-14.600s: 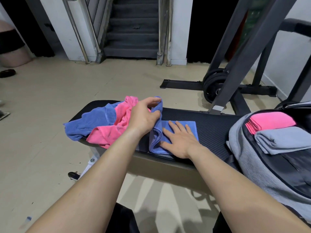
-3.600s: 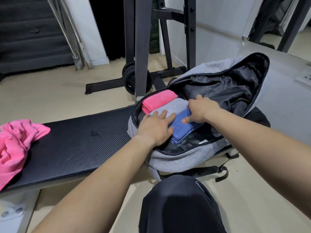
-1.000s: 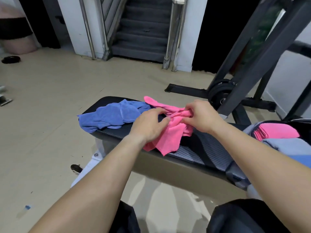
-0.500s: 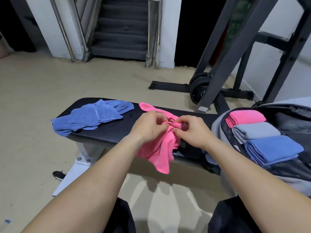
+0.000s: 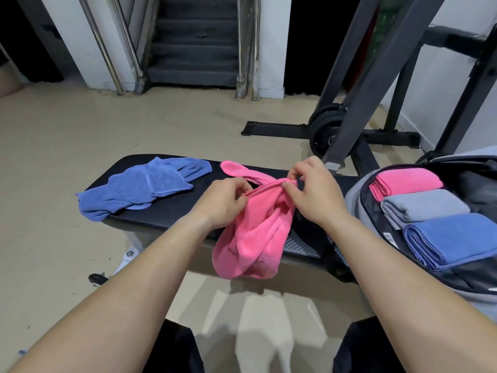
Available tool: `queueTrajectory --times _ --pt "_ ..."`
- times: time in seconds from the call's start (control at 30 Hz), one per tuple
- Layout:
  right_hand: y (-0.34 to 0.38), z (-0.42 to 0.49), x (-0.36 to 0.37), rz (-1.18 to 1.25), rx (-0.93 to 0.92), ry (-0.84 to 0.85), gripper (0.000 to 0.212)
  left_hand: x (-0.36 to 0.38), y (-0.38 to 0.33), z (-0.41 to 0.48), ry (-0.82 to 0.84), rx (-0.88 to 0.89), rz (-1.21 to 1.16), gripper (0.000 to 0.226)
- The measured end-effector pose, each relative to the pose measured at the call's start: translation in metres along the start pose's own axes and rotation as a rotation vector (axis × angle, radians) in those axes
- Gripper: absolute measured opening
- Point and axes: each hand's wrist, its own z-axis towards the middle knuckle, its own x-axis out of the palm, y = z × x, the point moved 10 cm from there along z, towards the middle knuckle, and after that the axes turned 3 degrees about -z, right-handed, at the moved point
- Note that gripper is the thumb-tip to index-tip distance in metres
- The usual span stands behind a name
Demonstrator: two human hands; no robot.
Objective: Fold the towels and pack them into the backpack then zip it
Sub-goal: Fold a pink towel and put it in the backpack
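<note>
hands pinch the pink towel over the bench: left hand and right hand each grip its top edge, cloth hanging down. blue towel lies crumpled on the bench's far end. backpack sits open at right holding 3 folded towels.

You face a beige floor running to a dark staircase between white walls, top centre. A dark steel rack with weight plates fills your upper right.
</note>
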Motion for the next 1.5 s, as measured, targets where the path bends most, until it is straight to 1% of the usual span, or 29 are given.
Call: queueTrajectory --times 0.23,0.37,0.43,0.5,0.57,0.63,0.7,0.73,0.8,0.83,0.87,0.97,1.0,1.07,1.1,1.2,1.33,1.37,1.43,1.5 --pt "-0.03 0.006 -0.015 -0.075 0.186 -0.14 0.017 -0.019 0.027 -0.004 -0.034 -0.124 0.099 0.018" --pt "-0.048 0.004 -0.03 -0.074 0.311 -0.205 0.016 -0.048 0.048 -0.01 -0.155 -0.172 0.078 0.017" --pt "-0.059 0.0 -0.034 -0.064 0.394 -0.213 0.014 -0.062 0.056 -0.014 -0.223 -0.19 0.062 0.011" --pt "-0.061 -0.003 -0.035 -0.047 0.441 -0.206 0.013 -0.07 0.054 -0.017 -0.266 -0.17 -0.009 0.009" --pt "-0.049 0.0 -0.032 -0.019 0.384 -0.177 0.014 -0.069 0.038 -0.017 -0.27 -0.1 -0.119 0.007" --pt "-0.021 0.003 -0.022 0.021 0.236 -0.102 0.021 -0.059 0.019 -0.016 -0.227 -0.036 -0.164 0.008" --pt "0.015 0.002 -0.01 0.062 0.073 -0.016 0.025 -0.043 0.007 -0.013 -0.159 0.001 -0.193 0.019" --pt "0.029 0.0 -0.006 0.101 0.014 0.013 0.024 -0.033 0.002 -0.012 -0.114 0.01 -0.203 0.029" --pt "0.047 -0.005 0.0 0.2 -0.032 0.052 0.02 -0.017 -0.01 -0.012 -0.025 0.055 -0.193 0.047" --pt "0.049 -0.006 0.003 0.245 -0.03 0.074 0.018 -0.012 -0.016 -0.012 0.005 0.085 -0.187 0.047" --pt "0.05 -0.007 0.004 0.275 -0.023 0.092 0.016 -0.009 -0.021 -0.012 0.019 0.105 -0.194 0.04" --pt "0.047 -0.009 0.005 0.325 -0.025 0.119 0.021 -0.016 -0.018 -0.01 -0.038 0.072 -0.187 0.011" --pt "0.046 -0.009 0.005 0.332 -0.034 0.131 0.023 -0.018 -0.017 -0.01 -0.041 0.059 -0.17 0.008" --pt "0.045 -0.009 0.007 0.296 -0.049 0.162 0.025 -0.022 -0.018 -0.011 -0.057 0.067 -0.109 0.009" --pt "0.044 -0.009 0.009 0.259 -0.059 0.178 0.026 -0.028 -0.017 -0.011 -0.096 0.07 -0.071 0.008" --pt "0.044 -0.008 0.011 0.231 -0.068 0.242 0.023 -0.057 -0.004 -0.014 -0.258 0.025 0.014 0.009" --pt "0.045 -0.009 0.009 0.124 -0.11 0.271 0.017 -0.093 0.023 -0.023 -0.433 -0.093 0.113 0.013" --pt "0.042 -0.009 0.009 0.12 -0.091 0.281 0.014 -0.099 0.029 -0.025 -0.461 -0.135 0.144 0.015" --pt "0.034 -0.008 0.005 0.109 -0.033 0.278 0.025 -0.109 0.041 -0.03 -0.508 -0.216 0.2 0.017" --pt "0.023 -0.007 0.0 0.111 0.035 0.278 0.029 -0.119 0.052 -0.033 -0.546 -0.286 0.197 0.017"
